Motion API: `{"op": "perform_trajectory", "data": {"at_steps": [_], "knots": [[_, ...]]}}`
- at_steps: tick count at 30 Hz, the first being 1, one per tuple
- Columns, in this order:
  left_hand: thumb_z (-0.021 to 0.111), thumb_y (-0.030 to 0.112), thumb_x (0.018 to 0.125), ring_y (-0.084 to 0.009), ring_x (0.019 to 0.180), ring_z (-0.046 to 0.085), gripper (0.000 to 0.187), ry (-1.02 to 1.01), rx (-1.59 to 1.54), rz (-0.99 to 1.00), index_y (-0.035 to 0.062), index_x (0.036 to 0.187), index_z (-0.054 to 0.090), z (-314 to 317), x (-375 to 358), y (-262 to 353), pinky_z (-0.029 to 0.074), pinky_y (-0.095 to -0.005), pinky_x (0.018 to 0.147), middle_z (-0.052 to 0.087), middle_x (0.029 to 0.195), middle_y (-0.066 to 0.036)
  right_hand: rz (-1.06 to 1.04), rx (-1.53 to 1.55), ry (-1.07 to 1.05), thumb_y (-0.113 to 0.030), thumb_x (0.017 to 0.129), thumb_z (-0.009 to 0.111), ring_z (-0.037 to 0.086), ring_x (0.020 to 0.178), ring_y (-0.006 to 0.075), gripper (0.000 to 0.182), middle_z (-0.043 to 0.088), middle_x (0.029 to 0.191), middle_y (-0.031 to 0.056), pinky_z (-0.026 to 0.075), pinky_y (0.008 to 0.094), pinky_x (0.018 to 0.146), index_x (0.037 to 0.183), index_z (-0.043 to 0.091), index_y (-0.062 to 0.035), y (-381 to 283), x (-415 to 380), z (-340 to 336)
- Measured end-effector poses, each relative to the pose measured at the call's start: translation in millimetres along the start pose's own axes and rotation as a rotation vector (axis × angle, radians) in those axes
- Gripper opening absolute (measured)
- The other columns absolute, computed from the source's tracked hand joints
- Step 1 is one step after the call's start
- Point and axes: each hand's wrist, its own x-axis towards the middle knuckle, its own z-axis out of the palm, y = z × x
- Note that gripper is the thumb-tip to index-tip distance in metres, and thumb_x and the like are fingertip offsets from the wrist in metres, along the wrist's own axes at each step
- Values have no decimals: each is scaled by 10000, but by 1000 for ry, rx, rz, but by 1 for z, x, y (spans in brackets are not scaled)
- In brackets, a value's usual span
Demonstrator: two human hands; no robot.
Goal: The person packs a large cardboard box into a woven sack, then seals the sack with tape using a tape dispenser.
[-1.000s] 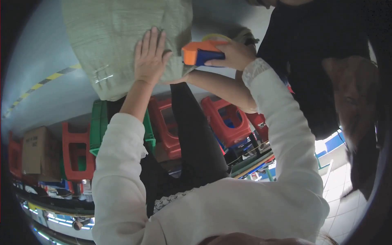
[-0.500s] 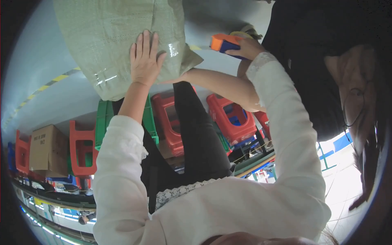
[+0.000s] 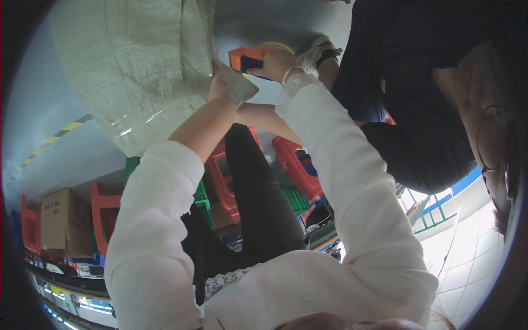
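A large pale woven sack (image 3: 132,66) fills the upper left, with shiny tape strips low on it. My left hand (image 3: 220,85) is at the sack's right edge, seen side-on; its fingers are mostly hidden against the sack. Just right of that edge, my right hand (image 3: 275,65) grips an orange and dark blue tool (image 3: 246,59), with a yellow ring partly visible behind it. Another person's forearm (image 3: 269,118) reaches in beneath my wrists towards the sack's lower corner, and that person's hand is hidden.
A person in dark clothes (image 3: 407,99) leans in at the right. Red stools (image 3: 104,206), green crates (image 3: 297,201) and a cardboard box (image 3: 65,220) stand below the sack. Yellow and black tape (image 3: 63,132) marks the floor at left.
My left hand has moved from flat on the sack's front to its right edge. My right hand has moved left with the tool, nearer the sack. The other person leans in lower.
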Motion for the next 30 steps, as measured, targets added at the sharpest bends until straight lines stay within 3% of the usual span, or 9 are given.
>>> {"op": "perform_trajectory", "data": {"at_steps": [3, 6, 9, 12, 15, 18, 24, 27, 30], "knots": [[631, 621, 627, -193, 1091, 449, 760, 27, 1177, 553, 143, 1184, 434, -7, -15, -9, 316, -379, 965, 518, 1112, -15, -165, -12, 26, -609, 739, 498, 544, 858, 269, 559, 582, 840, 89, 423, 353, 665, 892, 542, -72, 30, -3, 4], [370, 534, 815, -252, 1301, 24, 791, -476, -276, -44, 81, 1354, 10, -9, 7, 14, 34, -477, 1051, 49, 1401, -68, -207, -27, 41, -573, 781, 481, 566, 730, 205, 473, 585, 625, 10, 407, 309, 648, 842, 528, -106, 49, -23, -8], [405, 408, 695, -228, 1348, -6, 880, -265, -1669, -543, 94, 1387, -38, 1, 32, 27, -11, -395, 1112, 47, 1452, -48, -60, -28, -64, -552, 722, 521, 550, 887, 225, 508, 592, 921, 21, 406, 308, 683, 1029, 522, -148, 67, -24, -22], [303, 453, 816, -279, 1337, -91, 800, -438, -1028, -419, 65, 1365, -130, -4, 28, 23, -18, -439, 1095, -98, 1440, -115, -109, -52, -74, -479, 750, 571, 555, 913, 279, 504, 534, 1093, 3, 427, 347, 674, 1108, 510, -130, 83, -20, -26], [430, 293, 690, -142, 1336, 31, 803, 685, -2269, -939, 117, 1382, 62, -4, 56, 55, -12, -342, 1106, 91, 1426, 6, -203, -2, 24, -396, 761, 602, 565, 873, 276, 414, 586, 968, 68, 423, 336, 672, 1038, 532, -97, 99, -25, -24], [317, 525, 791, -256, 1328, -108, 828, -336, -1181, -440, 103, 1370, -100, -8, 10, 9, -68, -471, 1071, -99, 1434, -80, -138, 77, -28, -365, 786, 583, 557, 889, 236, 380, 596, 944, 52, 402, 314, 675, 1068, 514, -120, 108, -5, -2], [407, 526, 799, -343, 1338, -12, 779, -431, -812, -128, 190, 1407, 54, -7, 14, 3, -42, -609, 1018, 124, 1455, -58, 84, 4, -142, -729, 741, 331, 580, 865, 292, 707, 624, 919, 115, 427, 340, 693, 1045, 579, -140, 35, 25, 5], [283, 433, 715, -210, 1348, -76, 820, -443, -1326, -255, 82, 1394, -15, -3, 8, -17, -91, -408, 1067, 1, 1463, -84, 97, -8, -75, -684, 756, 355, 584, 815, 258, 645, 629, 879, 99, 419, 333, 660, 895, 612, -109, -3, 54, 17], [307, 495, 810, -286, 1343, -50, 732, -495, -990, -191, 148, 1406, 63, 3, 24, -15, -68, -464, 1063, 12, 1462, -105, 177, 37, -190, -645, 756, 384, 594, 799, 225, 593, 626, 842, 56, 425, 316, 670, 887, 611, -113, -34, 62, 16]]}}
